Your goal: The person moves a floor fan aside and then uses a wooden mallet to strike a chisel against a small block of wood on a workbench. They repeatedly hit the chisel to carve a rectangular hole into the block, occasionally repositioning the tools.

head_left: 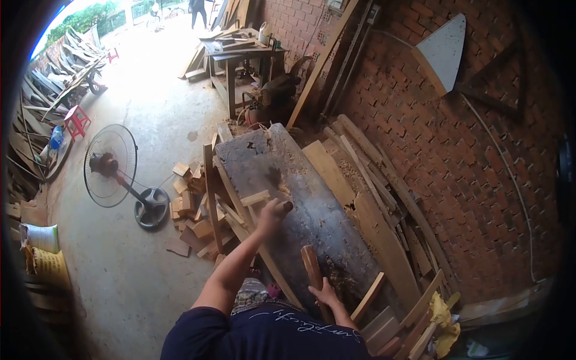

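Observation:
My left hand (273,215) is over the grey metal tabletop (312,204), its fingers closed round a small dark piece (288,206) that I cannot make out clearly. The hand is slightly blurred. Beside it, a short light wood piece (256,198) lies near the table's left edge. Lower and to the right, my right hand (324,292) grips a reddish-brown wooden block (311,266), which points away from me over the near part of the table. Sawdust and chips are scattered over the tabletop.
A standing fan (110,166) is on the floor at the left, near a pile of wood offcuts (195,204). Long boards (378,228) lie along the table's right side. Farther back are a workbench (240,54) with wood on it and a person (199,12).

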Demonstrator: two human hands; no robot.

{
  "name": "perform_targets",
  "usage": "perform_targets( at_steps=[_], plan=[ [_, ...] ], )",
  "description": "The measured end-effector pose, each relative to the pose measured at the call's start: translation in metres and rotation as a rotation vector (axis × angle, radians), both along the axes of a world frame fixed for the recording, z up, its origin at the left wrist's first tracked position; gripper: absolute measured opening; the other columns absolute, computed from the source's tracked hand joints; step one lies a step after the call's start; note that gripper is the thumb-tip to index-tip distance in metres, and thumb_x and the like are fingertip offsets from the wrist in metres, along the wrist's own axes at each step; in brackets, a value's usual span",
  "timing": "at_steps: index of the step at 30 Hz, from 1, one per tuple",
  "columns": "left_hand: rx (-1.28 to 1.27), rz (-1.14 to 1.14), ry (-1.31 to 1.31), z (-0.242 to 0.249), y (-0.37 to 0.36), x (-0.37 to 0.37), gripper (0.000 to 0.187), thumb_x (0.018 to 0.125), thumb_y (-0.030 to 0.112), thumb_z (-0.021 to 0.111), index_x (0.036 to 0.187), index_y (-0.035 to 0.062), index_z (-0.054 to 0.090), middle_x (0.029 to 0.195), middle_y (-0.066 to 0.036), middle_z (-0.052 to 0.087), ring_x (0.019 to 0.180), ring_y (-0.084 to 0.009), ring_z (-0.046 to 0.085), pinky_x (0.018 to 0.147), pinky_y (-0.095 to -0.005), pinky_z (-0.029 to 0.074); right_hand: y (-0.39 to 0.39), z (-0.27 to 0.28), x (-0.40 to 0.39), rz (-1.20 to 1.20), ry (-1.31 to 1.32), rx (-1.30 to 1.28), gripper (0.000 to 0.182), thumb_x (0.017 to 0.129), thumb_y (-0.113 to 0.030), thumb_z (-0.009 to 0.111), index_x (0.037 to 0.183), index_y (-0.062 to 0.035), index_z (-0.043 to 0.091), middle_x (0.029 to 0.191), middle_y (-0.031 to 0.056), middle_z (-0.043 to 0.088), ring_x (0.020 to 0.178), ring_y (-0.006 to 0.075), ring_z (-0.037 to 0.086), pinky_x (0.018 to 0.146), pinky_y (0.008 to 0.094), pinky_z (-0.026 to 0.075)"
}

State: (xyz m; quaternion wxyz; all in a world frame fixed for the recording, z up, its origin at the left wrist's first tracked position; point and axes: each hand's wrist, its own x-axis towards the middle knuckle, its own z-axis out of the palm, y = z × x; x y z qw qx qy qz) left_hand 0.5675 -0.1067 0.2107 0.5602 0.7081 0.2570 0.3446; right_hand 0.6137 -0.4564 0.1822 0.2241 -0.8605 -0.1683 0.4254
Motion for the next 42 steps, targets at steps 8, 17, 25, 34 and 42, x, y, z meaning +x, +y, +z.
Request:
perform_targets(
  at_steps=[8,17,25,34,42],
  plan=[
    [0.094,-0.043,0.029,-0.022,0.014,-0.014,0.022,0.078,0.010,0.076,0.089,0.0057,0.057,0.083,-0.006,0.057,0.078,-0.0181,0.056,0.073,-0.0314,0.046,-0.013,-0.001,-0.024,-0.169,0.008,-0.016,0.051,0.078,-0.042,0.078,0.102,0.0005,0.064,0.072,0.0090,0.068,0.057,0.0172,0.067,0.055,0.0317,0.053],
    [0.113,-0.221,0.104,-0.009,0.026,-0.025,0.026,0.079,0.019,0.077,0.093,0.0048,0.060,0.084,-0.012,0.061,0.080,-0.0251,0.062,0.074,-0.0356,0.048,0.097,0.129,-0.065,-0.286,-0.399,0.705,0.034,0.082,-0.033,0.076,0.087,-0.0018,0.064,0.065,0.0040,0.061,0.060,0.0134,0.060,0.059,0.0324,0.047],
    [0.011,-0.272,0.057,-0.002,0.037,-0.033,0.023,0.075,0.008,0.072,0.095,0.0034,0.060,0.086,-0.016,0.062,0.081,-0.0326,0.062,0.074,-0.0379,0.048,0.144,0.111,-0.079,-0.378,-0.178,0.669,0.029,0.081,-0.026,0.078,0.086,-0.0010,0.064,0.070,0.0046,0.064,0.055,0.0111,0.061,0.052,0.0275,0.050],
    [-0.017,-0.394,-0.016,-0.007,0.039,-0.038,0.023,0.075,0.002,0.066,0.096,0.0043,0.058,0.085,-0.013,0.062,0.081,-0.0242,0.062,0.075,-0.0348,0.048,0.117,0.019,-0.092,-0.409,-0.353,0.608,0.039,0.079,-0.031,0.080,0.091,0.0023,0.065,0.071,0.0062,0.065,0.053,0.0132,0.062,0.050,0.0276,0.050],
    [-0.024,-0.462,-0.013,-0.003,0.043,-0.039,0.017,0.084,0.011,0.069,0.094,0.0047,0.057,0.082,-0.008,0.059,0.080,-0.0161,0.057,0.074,-0.0319,0.047,0.078,-0.038,-0.085,-0.642,-0.184,0.365,0.049,0.078,-0.037,0.080,0.095,0.0054,0.061,0.068,0.0096,0.064,0.047,0.0167,0.062,0.044,0.0305,0.048]
  ],
)
